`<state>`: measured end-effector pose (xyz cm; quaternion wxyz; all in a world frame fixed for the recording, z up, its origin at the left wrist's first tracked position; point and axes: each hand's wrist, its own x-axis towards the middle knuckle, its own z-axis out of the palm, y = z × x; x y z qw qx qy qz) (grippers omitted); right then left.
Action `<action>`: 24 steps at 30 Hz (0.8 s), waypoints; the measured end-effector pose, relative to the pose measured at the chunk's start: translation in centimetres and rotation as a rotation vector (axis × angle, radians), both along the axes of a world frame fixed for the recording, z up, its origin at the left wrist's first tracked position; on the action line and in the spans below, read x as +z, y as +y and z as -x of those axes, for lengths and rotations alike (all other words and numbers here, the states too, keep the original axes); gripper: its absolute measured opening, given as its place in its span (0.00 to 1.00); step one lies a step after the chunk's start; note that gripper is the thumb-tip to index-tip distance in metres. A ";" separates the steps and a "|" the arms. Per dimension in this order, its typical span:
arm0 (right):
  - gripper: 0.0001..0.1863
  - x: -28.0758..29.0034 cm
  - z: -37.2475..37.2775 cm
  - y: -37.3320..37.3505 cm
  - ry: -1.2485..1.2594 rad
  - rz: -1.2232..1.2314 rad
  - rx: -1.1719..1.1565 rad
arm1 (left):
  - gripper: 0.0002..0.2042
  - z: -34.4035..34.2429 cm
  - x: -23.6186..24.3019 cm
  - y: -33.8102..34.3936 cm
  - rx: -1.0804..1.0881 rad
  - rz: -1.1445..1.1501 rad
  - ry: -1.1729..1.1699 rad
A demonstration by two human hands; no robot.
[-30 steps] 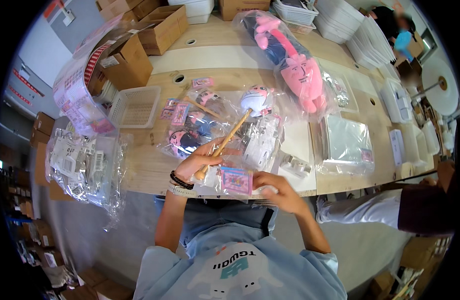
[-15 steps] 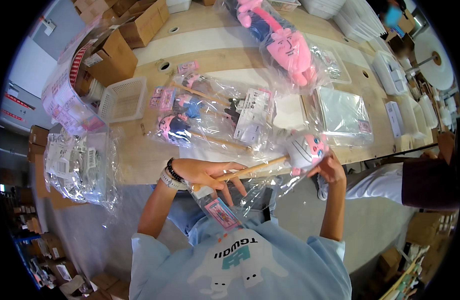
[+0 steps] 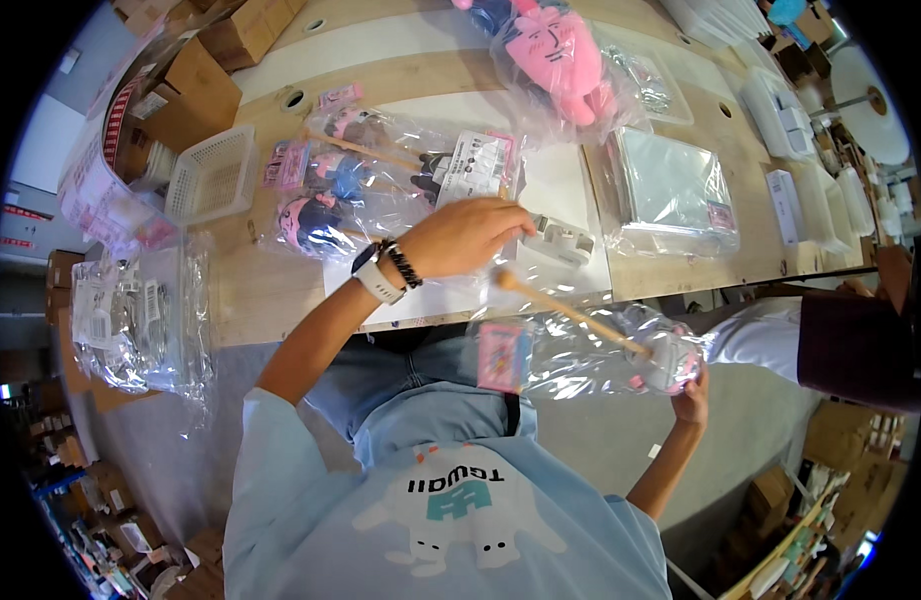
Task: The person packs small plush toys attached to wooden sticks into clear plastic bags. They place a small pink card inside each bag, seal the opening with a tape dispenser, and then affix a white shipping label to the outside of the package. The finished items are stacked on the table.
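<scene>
My right hand grips the head end of a bagged plush-headed stick, out past the table's front edge. Its pink-and-grey plush head lies by my fingers, the wooden stick points up and left inside the clear bag, and a pink-and-blue card shows at the bag's other end. My left hand is over the table, its fingers drawn together at the edge of a small white printed slip. Behind that hand lie several similar bagged plush sticks, with a printed white sheet on them.
A large bagged pink plush lies at the back. To the right sits a stack of clear bags; at left are a white basket, a cardboard box and a pile of bagged goods. Another person's leg is at right.
My left hand has let go of the wooden stick and moved up over the table to the white slip. My right hand has carried the bagged plush stick down and right, off the table's edge.
</scene>
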<state>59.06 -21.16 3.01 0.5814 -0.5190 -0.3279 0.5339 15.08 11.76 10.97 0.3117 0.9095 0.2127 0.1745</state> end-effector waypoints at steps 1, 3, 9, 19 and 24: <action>0.62 0.1 -0.9 -0.6 0.005 -0.012 -0.047 | 0.11 -0.1 0.0 0.5 -0.017 -0.149 0.038; 0.60 0.6 -2.0 -1.2 0.011 -0.037 -0.144 | 0.13 -0.2 0.0 1.4 -0.054 -0.447 0.111; 0.48 1.0 -2.9 0.0 -0.001 0.022 -0.199 | 0.04 0.7 0.3 1.0 -0.123 -0.599 0.379; 0.39 1.4 3.1 7.9 0.049 0.096 -0.093 | 0.02 4.2 4.0 -0.5 -0.138 -0.281 0.120; 0.36 1.0 1.7 8.0 0.195 0.267 -0.020 | 0.01 5.3 4.2 -1.4 -0.160 -0.163 0.148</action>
